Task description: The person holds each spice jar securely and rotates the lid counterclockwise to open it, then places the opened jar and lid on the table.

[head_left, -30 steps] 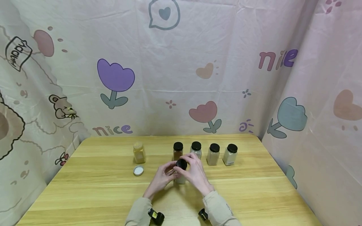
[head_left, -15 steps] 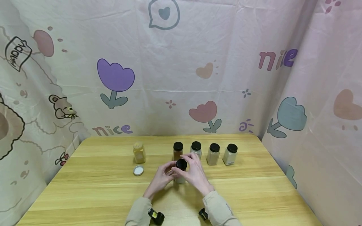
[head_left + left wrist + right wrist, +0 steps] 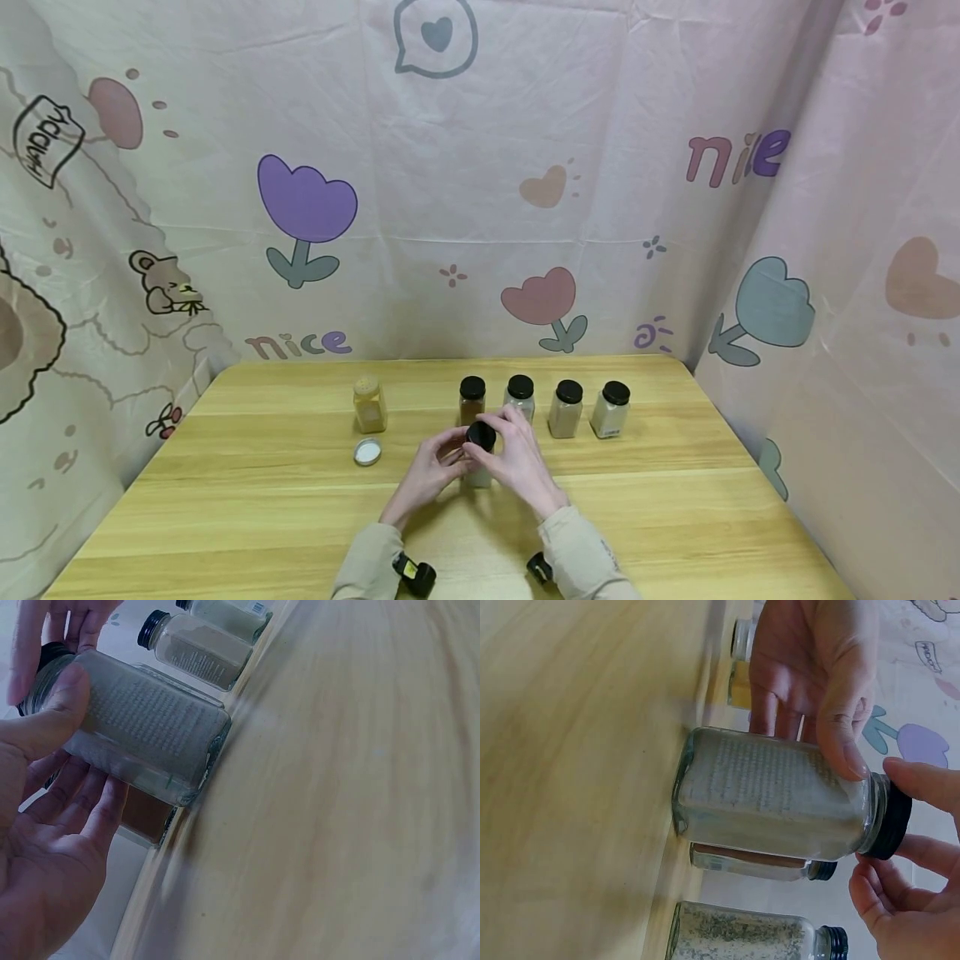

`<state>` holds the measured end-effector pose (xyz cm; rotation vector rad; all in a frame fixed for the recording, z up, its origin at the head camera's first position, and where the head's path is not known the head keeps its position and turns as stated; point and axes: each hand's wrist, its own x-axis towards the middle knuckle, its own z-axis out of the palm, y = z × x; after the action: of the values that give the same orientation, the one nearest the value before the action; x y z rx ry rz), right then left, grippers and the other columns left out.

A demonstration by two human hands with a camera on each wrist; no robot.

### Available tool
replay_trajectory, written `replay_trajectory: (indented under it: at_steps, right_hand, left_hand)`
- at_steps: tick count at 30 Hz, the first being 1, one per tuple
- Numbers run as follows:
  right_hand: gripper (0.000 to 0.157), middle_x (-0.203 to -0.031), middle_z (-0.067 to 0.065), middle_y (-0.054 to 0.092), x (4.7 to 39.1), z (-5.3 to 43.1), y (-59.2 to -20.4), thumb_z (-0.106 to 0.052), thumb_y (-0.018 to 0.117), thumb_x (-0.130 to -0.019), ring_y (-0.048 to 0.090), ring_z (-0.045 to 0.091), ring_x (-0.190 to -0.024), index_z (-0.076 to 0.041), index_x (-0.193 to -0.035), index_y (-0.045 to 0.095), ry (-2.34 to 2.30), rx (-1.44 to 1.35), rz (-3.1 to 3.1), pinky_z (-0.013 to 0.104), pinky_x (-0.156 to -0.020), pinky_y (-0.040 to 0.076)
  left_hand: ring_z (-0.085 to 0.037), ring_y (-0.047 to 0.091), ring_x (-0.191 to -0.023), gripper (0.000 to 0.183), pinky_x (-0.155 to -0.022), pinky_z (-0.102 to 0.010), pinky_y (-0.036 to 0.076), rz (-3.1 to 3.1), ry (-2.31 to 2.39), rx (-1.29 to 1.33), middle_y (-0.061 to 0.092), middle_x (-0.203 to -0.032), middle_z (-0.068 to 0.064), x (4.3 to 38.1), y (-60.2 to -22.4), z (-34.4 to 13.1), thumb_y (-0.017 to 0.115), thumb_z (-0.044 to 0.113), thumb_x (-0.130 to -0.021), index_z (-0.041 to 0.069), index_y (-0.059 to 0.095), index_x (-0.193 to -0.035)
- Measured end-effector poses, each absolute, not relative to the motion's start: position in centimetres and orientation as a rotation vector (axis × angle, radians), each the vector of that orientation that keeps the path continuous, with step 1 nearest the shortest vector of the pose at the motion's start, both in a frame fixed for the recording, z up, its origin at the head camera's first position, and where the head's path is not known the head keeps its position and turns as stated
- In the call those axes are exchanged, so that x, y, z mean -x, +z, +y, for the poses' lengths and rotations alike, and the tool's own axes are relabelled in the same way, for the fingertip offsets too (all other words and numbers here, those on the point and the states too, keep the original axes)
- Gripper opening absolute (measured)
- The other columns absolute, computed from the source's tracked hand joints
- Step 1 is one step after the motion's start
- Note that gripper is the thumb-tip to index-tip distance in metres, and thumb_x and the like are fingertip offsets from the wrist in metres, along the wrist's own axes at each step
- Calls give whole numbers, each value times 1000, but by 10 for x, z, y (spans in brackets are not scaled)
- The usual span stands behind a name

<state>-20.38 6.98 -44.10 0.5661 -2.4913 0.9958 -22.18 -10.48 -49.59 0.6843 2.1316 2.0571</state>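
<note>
A square glass spice jar (image 3: 772, 795) of pale greyish powder stands upright on the table in front of the person, its small print too blurred to read. My left hand (image 3: 431, 471) grips the jar's body, thumb on one side and fingers on the other. With thumb and fingers, my right hand (image 3: 521, 458) pinches the black lid (image 3: 894, 821) at the top of the jar. The lid sits on the jar's neck. In the left wrist view the left thumb (image 3: 64, 705) lies along the jar's shoulder.
Behind stand a brown-filled jar (image 3: 472, 402), a jar with dark flecks (image 3: 742, 934), and two pale jars (image 3: 566, 412), all black-lidded. At left are a yellow jar (image 3: 370, 410) with a holed top and a loose round cap (image 3: 367, 452). Printed curtains surround the wooden table (image 3: 225, 500).
The right thumb has shifted slightly out along the lid's edge and back again. Left hand and jar stay in place.
</note>
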Motion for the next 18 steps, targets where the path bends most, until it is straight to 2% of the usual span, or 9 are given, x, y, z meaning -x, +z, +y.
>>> replay_trajectory:
  at_steps: [7,13,18]
  right_hand:
    - [42,-106,8,66,206,74,-439,-12,82,-80,63,23,-102,-2,-119,71,1114,-648,-2496,37,-90,53]
    - [45,-119,10,64,205,78,-436,-6,78,-83,59,28,-116,-6,-127,68,1253,-729,-2528,50,-104,47]
    - [44,-129,11,60,204,80,-436,-1,73,-85,54,31,-125,-6,-129,66,1286,-807,-2519,60,-110,42]
  left_hand:
    - [-49,50,-133,54,-112,-28,48,2130,2057,-698,53,-138,-36,222,-495,-105,72,-3,-88,-15,50,-135]
    - [-49,50,-133,55,-112,-28,48,2132,2055,-685,53,-138,-36,221,-494,-105,72,-3,-87,-15,50,-135]
    - [-48,50,-134,56,-115,-32,46,2156,2035,-678,53,-139,-35,222,-495,-106,73,0,-88,-14,49,-137]
